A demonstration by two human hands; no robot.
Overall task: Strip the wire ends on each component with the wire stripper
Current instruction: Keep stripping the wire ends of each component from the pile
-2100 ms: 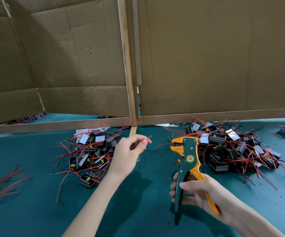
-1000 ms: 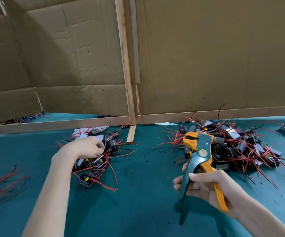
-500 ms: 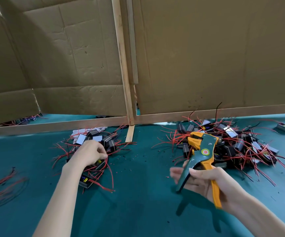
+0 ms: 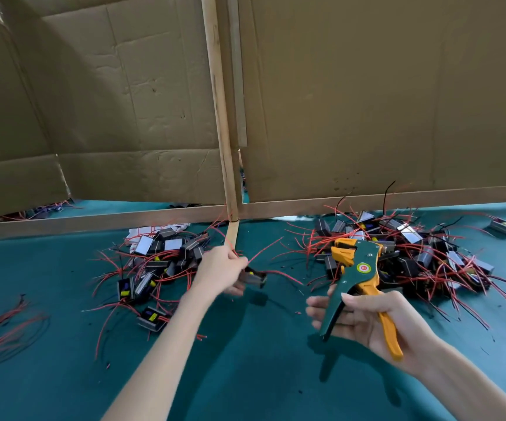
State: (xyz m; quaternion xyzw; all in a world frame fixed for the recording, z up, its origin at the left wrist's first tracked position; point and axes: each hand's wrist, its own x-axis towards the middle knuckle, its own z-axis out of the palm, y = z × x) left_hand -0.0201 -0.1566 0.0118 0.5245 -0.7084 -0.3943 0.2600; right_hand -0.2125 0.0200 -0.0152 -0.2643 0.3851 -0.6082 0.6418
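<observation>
Left hand [image 4: 219, 268] held a light-looking component [image 4: 254, 278] by its rigid body, wires [image 4: 285, 275] limp; right hand [image 4: 370, 323] gripped the wire stripper [image 4: 358, 268].

Place: a small workshop.
Table [image 4: 245, 375]: green cloth with tiny wire bits on it.
Walls: plain cardboard [image 4: 367, 101] on wood strips [image 4: 219, 117].
Left pile [image 4: 160, 262]: many small parts with red wires.
Right pile [image 4: 412, 253]: more of the same.
</observation>
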